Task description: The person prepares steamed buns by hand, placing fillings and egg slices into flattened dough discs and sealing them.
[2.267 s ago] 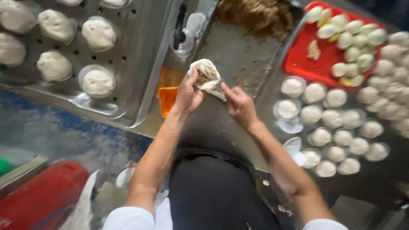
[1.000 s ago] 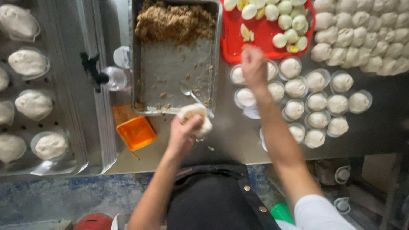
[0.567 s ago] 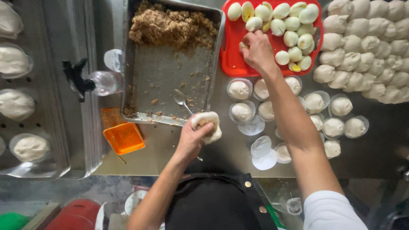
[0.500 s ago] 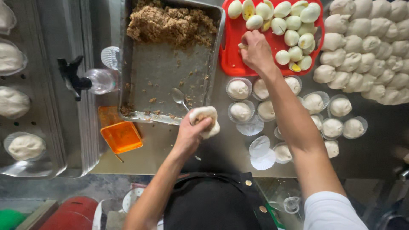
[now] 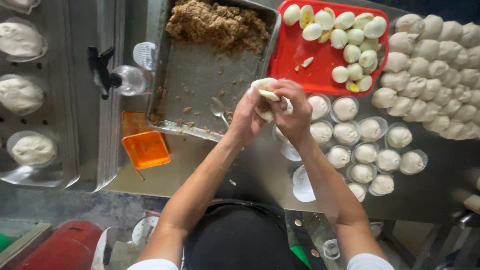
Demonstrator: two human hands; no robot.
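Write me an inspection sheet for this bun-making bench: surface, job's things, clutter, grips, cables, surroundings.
Surface: grey metal bench, with crumbs of filling near the tray's front edge.
Job's things: dough piece held over the bench; metal tray with brown filling at its far end and a spoon in it; red tray of halved boiled eggs; dough balls piled far right.
Clutter: orange tub, spray bottle, spare paper cups.
Grips: left hand and right hand both closed around the dough piece.
Cables: nothing seen.
Surroundings: finished buns in paper cups on the right; perforated steamer tray with buns on the left; red cylinder below.
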